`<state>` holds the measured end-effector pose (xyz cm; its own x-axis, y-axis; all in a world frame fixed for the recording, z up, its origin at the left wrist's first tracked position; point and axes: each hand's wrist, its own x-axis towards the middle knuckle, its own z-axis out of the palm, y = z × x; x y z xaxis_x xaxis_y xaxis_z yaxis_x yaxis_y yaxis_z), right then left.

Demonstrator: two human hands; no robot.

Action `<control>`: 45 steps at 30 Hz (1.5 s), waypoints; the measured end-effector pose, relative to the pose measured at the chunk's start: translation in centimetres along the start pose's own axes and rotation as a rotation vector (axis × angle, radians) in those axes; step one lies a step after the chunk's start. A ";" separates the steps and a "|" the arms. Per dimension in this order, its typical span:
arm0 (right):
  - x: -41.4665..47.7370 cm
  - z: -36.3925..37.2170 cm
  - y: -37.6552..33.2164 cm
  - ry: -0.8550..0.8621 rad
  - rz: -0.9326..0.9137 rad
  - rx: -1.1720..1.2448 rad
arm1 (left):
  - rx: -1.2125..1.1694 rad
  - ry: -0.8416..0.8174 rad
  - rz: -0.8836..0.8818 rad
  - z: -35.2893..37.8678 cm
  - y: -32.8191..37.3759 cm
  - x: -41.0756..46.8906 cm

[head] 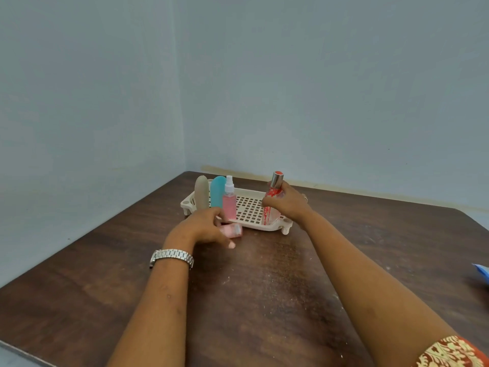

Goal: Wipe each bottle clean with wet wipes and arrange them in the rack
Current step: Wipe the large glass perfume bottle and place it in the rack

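A cream plastic rack [248, 207] with a grid floor stands on the dark wooden table. At its left end stand a beige bottle [201, 193], a teal bottle [218, 192] and a pink spray bottle [229, 202], all upright. My right hand [288, 203] grips a red bottle [272, 205] with a silver cap, upright at the rack's right end, its base at the rack's front rim. My left hand [206, 226], with a metal watch on the wrist, holds a small crumpled pinkish wipe [234, 230] on the table just in front of the rack.
The table [264, 300] sits in a corner, with walls close behind and to the left of the rack. A blue packet [482, 271] shows at the right edge of the view. White specks are scattered over the tabletop.
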<state>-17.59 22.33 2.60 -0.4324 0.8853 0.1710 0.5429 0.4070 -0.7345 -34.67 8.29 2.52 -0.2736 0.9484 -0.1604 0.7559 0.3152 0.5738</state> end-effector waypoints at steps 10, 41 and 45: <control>-0.8 -1.6 0.1 -0.161 0.046 0.183 | -0.072 0.019 -0.026 -0.4 -0.8 0.0; -3.4 5.4 -4.1 0.331 -0.032 -0.243 | -0.380 0.610 0.341 4.2 1.1 2.8; -3.2 5.5 -4.3 0.299 0.000 -0.280 | -0.339 0.598 0.325 4.4 1.1 2.9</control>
<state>-22.52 16.55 1.63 -0.2263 0.8948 0.3849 0.7357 0.4160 -0.5345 -32.04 11.50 -0.81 -0.4172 0.7803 0.4659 0.6559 -0.0964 0.7487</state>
